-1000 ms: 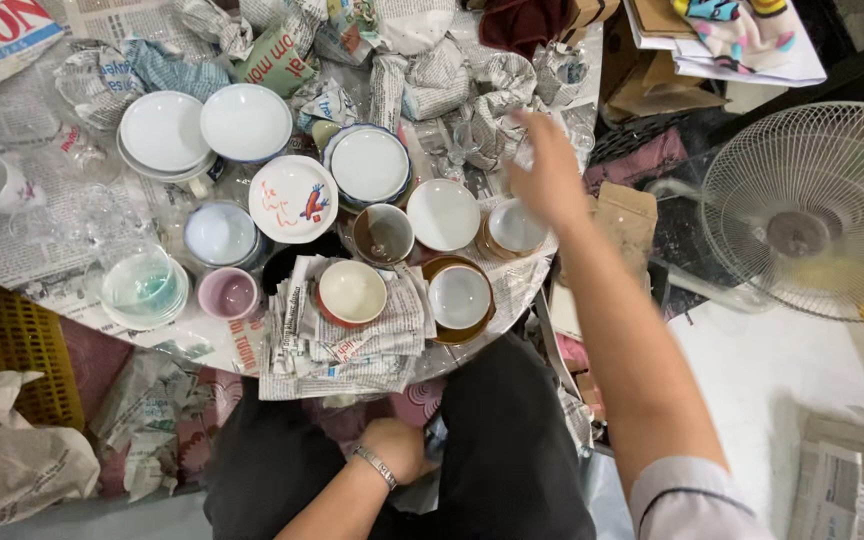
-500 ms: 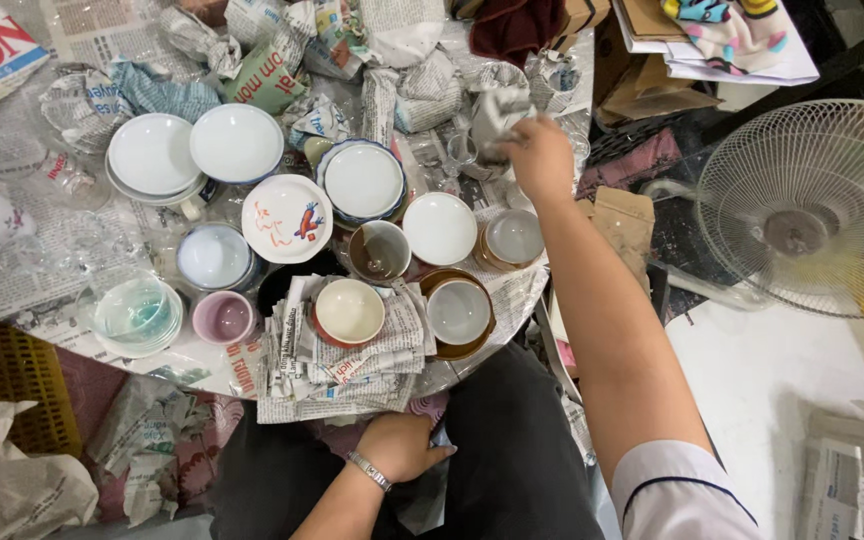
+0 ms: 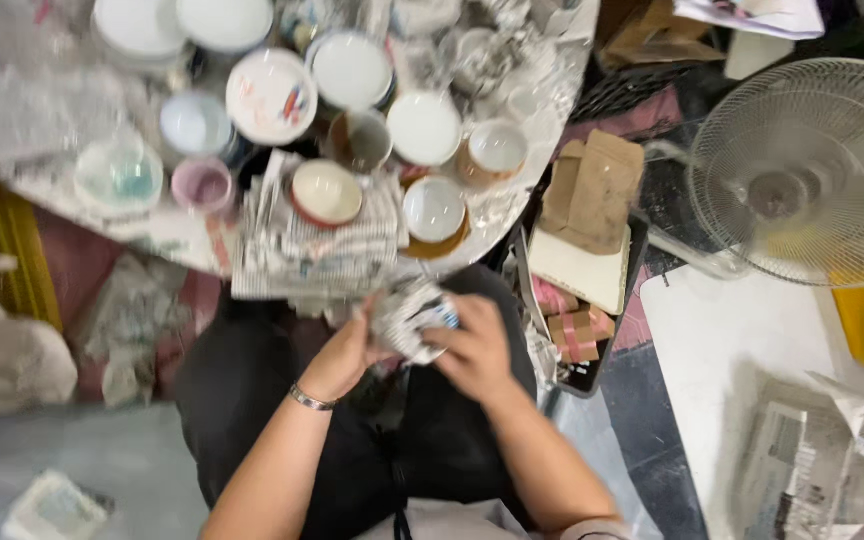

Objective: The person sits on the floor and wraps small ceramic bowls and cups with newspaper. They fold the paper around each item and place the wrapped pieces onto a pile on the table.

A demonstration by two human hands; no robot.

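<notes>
Holding paper-wrapped item (image 3: 414, 318) over lap: left hand (image 3: 344, 352) and right hand (image 3: 477, 350) both gripping it; surface (image 3: 512, 205) above, crowded with bowls (image 3: 324, 192).

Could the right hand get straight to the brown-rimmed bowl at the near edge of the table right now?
Probably not at once: the right hand and left hand both grip a paper-wrapped bundle. The brown-rimmed bowl sits uncovered just beyond, so the path itself looks free.

Right hand (image 3: 477, 350) back from far edge of table (image 3: 512, 215), now over lap. Left hand (image 3: 347, 355) up off thigh. Both hands now meet around crumpled newspaper bundle (image 3: 410, 318), absent from lap before. View shifted toward lap, blurred.
</notes>
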